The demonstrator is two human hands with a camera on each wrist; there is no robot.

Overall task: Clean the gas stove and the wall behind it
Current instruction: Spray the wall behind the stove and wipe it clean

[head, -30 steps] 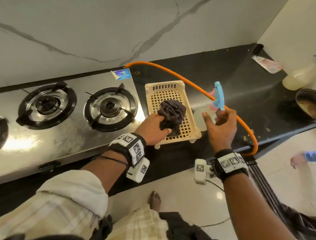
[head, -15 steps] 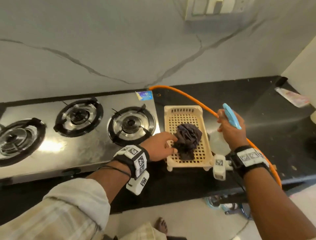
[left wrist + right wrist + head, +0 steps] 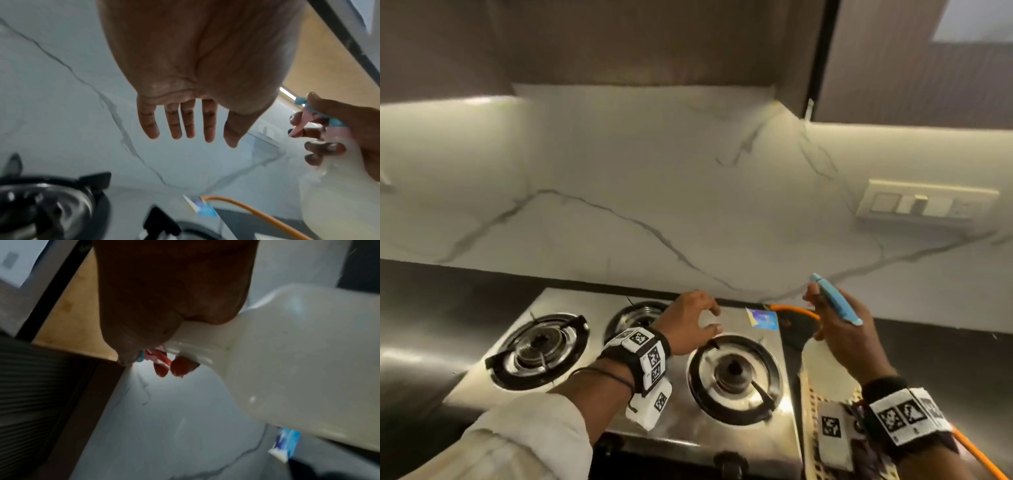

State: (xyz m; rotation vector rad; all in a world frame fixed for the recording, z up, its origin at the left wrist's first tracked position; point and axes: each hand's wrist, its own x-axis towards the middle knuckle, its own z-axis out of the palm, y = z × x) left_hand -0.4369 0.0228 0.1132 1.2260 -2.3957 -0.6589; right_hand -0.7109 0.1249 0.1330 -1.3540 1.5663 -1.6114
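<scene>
A steel gas stove (image 3: 571, 387) with three black-ringed burners lies below a white marble wall (image 3: 619, 192) with grey veins. My left hand (image 3: 693, 322) hovers empty over the stove's back right, fingers spread and loosely bent; in the left wrist view its fingers (image 3: 176, 123) hang straight. My right hand (image 3: 842, 329) grips a translucent white spray bottle (image 3: 287, 369) with a blue head (image 3: 835, 299) and pink trigger (image 3: 298, 125), raised right of the stove, nozzle toward the wall. A dark cloth (image 3: 873, 459) is mostly hidden behind my right wrist.
A cream plastic basket (image 3: 811, 411) sits on the black counter (image 3: 928, 349) right of the stove. An orange gas hose (image 3: 794, 311) curves from the stove's back corner. A switch plate (image 3: 924, 204) is on the wall at right. Brown cabinets (image 3: 619, 41) hang overhead.
My left hand has let go of the dark cloth in the basket and moved left and up over the stove. The right hand raised the spray bottle toward the wall. My view tilted up.
</scene>
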